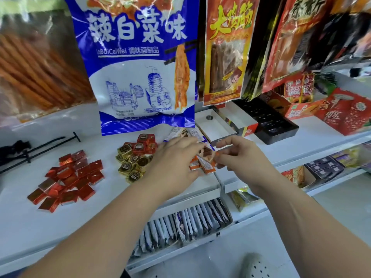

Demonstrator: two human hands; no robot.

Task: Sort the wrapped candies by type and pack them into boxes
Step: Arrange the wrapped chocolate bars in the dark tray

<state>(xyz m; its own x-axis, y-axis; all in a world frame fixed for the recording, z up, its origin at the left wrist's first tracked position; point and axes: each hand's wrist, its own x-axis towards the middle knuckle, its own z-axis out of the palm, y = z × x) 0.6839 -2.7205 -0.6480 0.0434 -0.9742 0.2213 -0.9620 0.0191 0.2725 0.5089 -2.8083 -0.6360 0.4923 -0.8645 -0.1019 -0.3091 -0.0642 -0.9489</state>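
right grip: your right hand point(241, 155) pinches one end of a brown candy point(207, 152) between thumb and curled fingers.
left grip: your left hand point(176, 157) meets the other end of that candy with its fingertips; whether they clamp it or only touch it cannot be told.
orange candies point(202, 167): a small heap on the shelf point(40, 217), just under both grips and partly hidden by your left fingers.
gold candies point(128, 165): heaped just left of your left grip, with red round-labelled ones on the heap's far side.
red squares point(68, 179): a loose foil heap well to the left of your left grip.
white candies point(176, 134): a few white-and-blue wrappers just beyond your left grip, at the foot of the hanging blue bag point(140, 77).
box point(218, 127): open and white, beyond both grips and a little to the right, between the blue bag and a black tray point(269, 121).
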